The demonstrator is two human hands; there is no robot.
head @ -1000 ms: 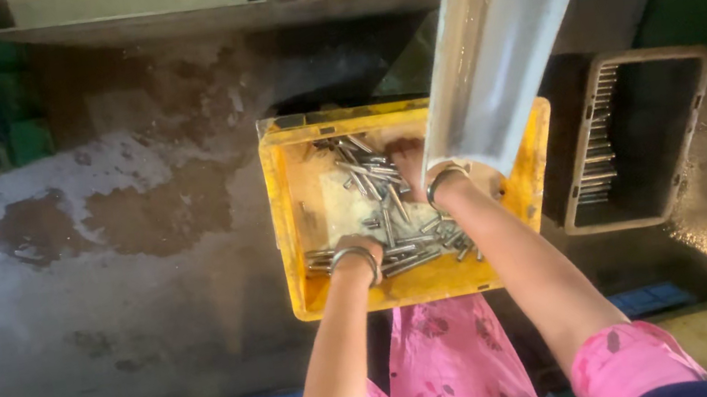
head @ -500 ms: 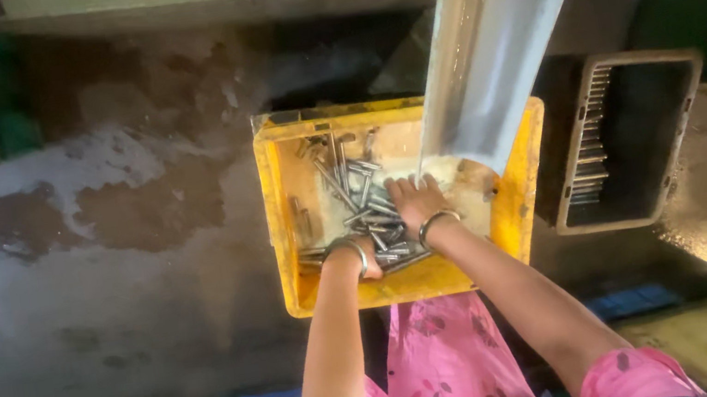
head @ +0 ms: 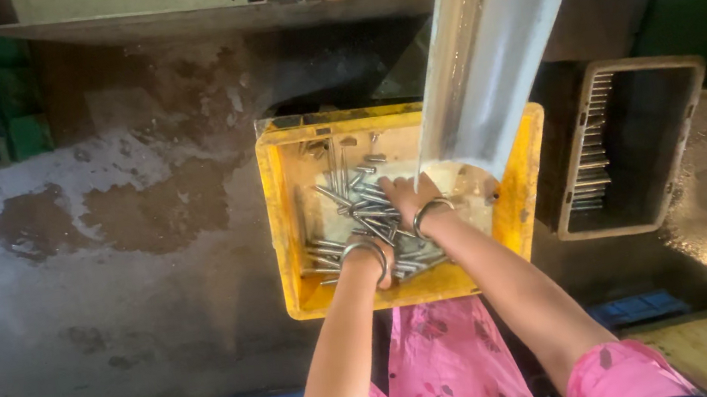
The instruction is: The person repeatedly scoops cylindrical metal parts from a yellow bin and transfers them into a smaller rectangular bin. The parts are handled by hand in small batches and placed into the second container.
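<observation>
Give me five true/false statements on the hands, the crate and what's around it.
1. Both hands reach into a yellow crate. True.
2. The crate holds metal rods. True.
3. The left hand rests on the floor outside the crate. False: it is inside, among the rods.
4. A metal chute slants down over the crate's right side, above the right hand. True.
5. The brown tray to the right is empty. False: a row of rods lines its left side.
</observation>
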